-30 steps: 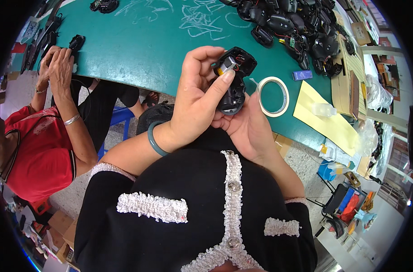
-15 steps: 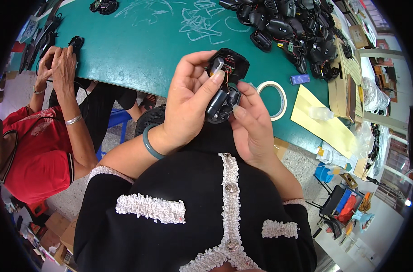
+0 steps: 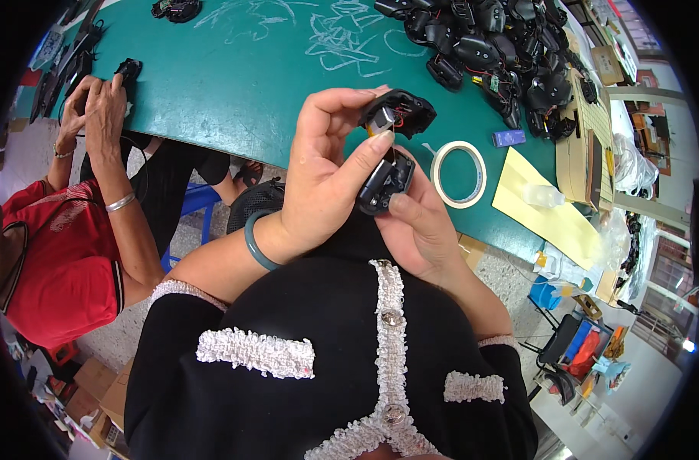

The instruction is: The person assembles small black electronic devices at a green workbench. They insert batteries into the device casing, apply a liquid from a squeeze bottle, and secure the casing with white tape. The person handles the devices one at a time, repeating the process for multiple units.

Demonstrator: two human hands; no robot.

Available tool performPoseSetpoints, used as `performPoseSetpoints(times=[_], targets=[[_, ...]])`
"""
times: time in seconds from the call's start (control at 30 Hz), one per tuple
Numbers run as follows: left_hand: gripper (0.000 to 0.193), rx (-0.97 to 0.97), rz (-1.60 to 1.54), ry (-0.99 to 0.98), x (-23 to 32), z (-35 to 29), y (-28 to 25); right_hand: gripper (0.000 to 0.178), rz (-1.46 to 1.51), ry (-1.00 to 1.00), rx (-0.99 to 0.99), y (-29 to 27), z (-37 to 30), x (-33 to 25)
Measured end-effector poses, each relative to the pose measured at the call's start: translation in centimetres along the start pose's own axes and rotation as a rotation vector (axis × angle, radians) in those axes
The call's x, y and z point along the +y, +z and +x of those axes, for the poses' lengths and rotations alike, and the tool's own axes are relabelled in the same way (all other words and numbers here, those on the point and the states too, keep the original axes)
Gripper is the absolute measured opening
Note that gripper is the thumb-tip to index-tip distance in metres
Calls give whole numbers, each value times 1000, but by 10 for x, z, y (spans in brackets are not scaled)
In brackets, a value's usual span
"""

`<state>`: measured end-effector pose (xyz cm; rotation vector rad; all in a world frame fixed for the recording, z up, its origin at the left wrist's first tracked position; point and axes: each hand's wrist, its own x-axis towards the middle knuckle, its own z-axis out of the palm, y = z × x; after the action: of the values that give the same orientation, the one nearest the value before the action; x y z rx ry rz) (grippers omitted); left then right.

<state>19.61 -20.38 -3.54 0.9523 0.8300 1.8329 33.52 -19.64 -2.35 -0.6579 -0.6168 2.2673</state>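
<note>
1. Left hand: fingers closed on the upper black housing half, now swung up and apart from the lower half.
2. Right hand: cradles the lower black shell firmly.
3. Held above the green table edge; interior now exposed.
4. Nearby: tape roll, pile of black housings.

**Packets and boxes at the table's right end**

A flat yellow envelope lies on the green table near its right edge, with a small clear plastic bag resting on top of it. Just beyond it, towards the far side, sits a little blue rectangular packet. Brown cardboard boxes stand along the table's right end. More brown cartons sit on the floor at the lower left.
</note>
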Motion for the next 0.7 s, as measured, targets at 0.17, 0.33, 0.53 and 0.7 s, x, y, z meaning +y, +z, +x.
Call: performPoseSetpoints(times=[0.17,0.33,0.53,0.7], targets=[[54,-75,122,-43,3,1,-8,69,-266,-189,21,11,-3,-6],[56,-137,26,-248,9,1,-6,72,-677,-388,85,2,-8,-13],[65,-343,57,-353,21,11,-18,74,-894,-461,28,-4,-10,-30],[79,-482,36,-313,17,18,-36,78,-834,-367,8,-4,-15,-37]])
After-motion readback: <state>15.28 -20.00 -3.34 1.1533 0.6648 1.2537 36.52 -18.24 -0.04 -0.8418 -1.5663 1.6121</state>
